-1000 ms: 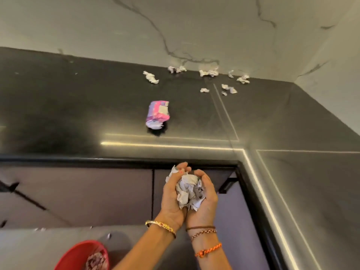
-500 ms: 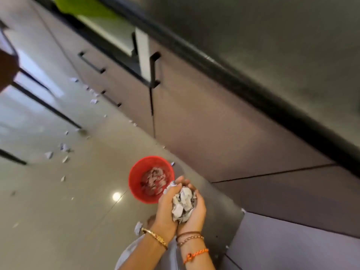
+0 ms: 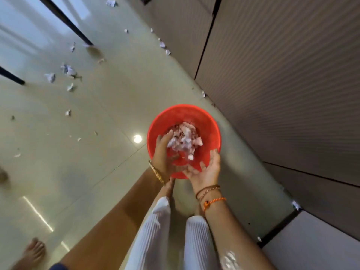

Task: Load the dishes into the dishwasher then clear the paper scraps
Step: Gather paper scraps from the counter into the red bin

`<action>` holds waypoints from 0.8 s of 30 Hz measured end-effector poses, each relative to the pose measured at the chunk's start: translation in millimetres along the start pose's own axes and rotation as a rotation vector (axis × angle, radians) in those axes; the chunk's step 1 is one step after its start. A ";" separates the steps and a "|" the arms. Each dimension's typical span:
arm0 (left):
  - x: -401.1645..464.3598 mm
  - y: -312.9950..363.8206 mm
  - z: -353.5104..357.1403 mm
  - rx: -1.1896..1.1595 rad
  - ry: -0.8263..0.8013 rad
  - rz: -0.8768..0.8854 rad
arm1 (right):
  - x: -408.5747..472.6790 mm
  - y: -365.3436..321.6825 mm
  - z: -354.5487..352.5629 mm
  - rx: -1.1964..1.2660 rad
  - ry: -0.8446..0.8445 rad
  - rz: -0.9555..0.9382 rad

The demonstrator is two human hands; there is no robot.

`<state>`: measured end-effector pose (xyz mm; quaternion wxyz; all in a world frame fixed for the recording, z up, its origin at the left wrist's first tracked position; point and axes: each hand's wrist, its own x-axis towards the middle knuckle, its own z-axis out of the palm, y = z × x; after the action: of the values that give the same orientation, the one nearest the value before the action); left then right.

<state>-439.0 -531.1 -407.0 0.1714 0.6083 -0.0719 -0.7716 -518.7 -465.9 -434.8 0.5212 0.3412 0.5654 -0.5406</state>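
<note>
A red bucket [image 3: 209, 123] stands on the floor beside the cabinet fronts. Crumpled white paper scraps [image 3: 185, 140] are falling into it or lie inside it, blurred. My left hand [image 3: 163, 152] and my right hand [image 3: 209, 170] are spread apart over the bucket's near rim, palms facing each other, fingers apart and holding nothing. More paper scraps [image 3: 68, 72] lie scattered on the glossy floor at the upper left, and a few small scraps [image 3: 163, 44] sit along the cabinet base.
Brown cabinet fronts [image 3: 282, 65] fill the right side. Dark table or chair legs [image 3: 66, 20] cross the upper left. Another person's bare foot [image 3: 33, 252] is at the bottom left. My white trouser legs [image 3: 155, 236] stand just behind the bucket.
The view swung from the counter down to the floor. My cupped hands, which held a wad of paper scraps, have parted over the red bucket and the scraps have dropped from them.
</note>
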 end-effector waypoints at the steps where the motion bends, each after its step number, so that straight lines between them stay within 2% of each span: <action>1: 4.6 5.2 -1.7 0.000 0.029 0.002 | 3.2 3.5 -0.8 -0.022 0.010 -0.019; 4: 10.5 11.1 -0.8 -0.041 0.141 0.042 | 0.9 -2.2 1.8 -0.020 0.133 -0.066; 7: -6.0 18.4 7.0 0.058 0.228 0.130 | -14.0 -10.8 8.1 -0.009 0.209 -0.136; 12: -65.7 38.5 33.1 0.272 0.184 0.256 | -90.5 -38.8 34.6 0.117 0.299 -0.311; 19: -243.7 85.7 98.5 0.538 -0.064 0.367 | -278.2 -90.8 41.2 0.278 0.259 -0.568; 24: -348.2 86.8 160.8 0.523 -0.316 0.474 | -373.0 -133.3 16.3 0.427 0.216 -0.788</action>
<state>-508.5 -505.0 -20.9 0.1707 0.4717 -0.4303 -0.7504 -558.2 -439.7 -41.2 0.1322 0.2545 0.5790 -0.7632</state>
